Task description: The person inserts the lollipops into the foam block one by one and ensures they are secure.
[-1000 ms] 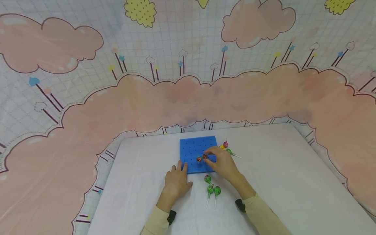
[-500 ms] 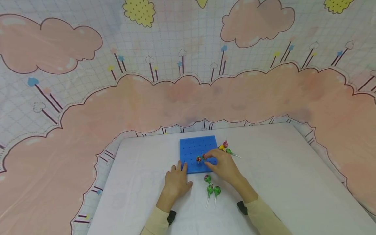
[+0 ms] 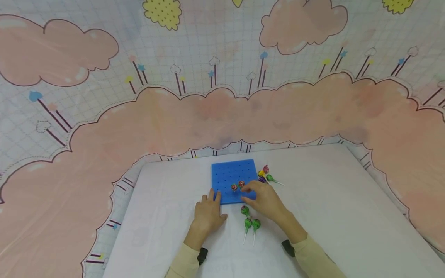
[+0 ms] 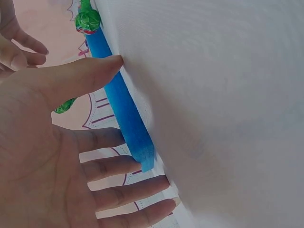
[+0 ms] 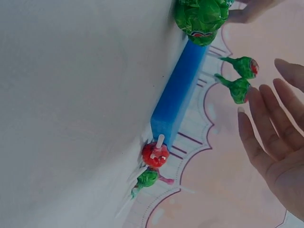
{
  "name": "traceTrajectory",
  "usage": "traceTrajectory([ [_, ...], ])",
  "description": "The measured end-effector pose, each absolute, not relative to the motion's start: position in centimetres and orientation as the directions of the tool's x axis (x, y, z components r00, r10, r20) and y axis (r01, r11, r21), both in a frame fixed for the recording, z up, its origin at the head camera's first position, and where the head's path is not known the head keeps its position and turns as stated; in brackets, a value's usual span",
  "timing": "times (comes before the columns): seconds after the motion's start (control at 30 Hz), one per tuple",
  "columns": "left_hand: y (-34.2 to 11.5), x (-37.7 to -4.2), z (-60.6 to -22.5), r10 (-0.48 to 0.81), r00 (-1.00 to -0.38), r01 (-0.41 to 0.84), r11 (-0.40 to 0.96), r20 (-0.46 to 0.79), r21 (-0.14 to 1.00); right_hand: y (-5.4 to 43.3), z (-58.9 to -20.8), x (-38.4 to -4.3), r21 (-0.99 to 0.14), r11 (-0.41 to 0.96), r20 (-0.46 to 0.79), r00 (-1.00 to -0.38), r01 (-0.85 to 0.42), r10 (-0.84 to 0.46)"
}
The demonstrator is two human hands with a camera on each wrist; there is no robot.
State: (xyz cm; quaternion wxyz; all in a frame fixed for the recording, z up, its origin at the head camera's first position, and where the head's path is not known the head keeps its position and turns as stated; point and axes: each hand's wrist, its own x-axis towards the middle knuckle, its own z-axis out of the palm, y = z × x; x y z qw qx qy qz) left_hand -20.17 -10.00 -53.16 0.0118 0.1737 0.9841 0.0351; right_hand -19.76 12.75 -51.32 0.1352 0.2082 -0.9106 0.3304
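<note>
Rests the left hand (image 3: 207, 214) at the near-left corner of the blue board (image 3: 229, 170), with fingers straight, spread and grasping nothing. Holds the right hand (image 3: 263, 197) just beside two upright lollipops (image 3: 234, 187), with fingers relaxed and clasping nothing; cannot tell about fingertip contact with either wrapper. Has both planted stick-down in the board. Has three green lollipops (image 3: 256, 224) on the white table (image 3: 174, 193) before the near edge, and a cluster of coloured lollipops (image 3: 270, 178) beside the right edge.
</note>
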Motion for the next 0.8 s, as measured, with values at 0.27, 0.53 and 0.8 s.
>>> traceTrajectory([
  [0.27,-9.99,-20.30,-53.29,0.341,-0.940,0.338,0.938,-0.021,0.074,12.69,-51.52,-19.36,-0.549,0.735,0.216,-0.917,-0.398,-0.335],
  [0.53,-9.97,-20.22,-53.05,0.339,-0.941,0.337,0.939,-0.018,0.067,12.31,-51.79,-19.04,-0.497,0.769,0.149,-0.913,-0.401,-0.380],
  [0.8,-9.92,-20.07,-52.92,0.347,-0.938,0.346,0.935,-0.009,0.076,12.36,-52.32,-18.88,-0.449,0.785,0.133,-0.900,-0.427,-0.415],
])
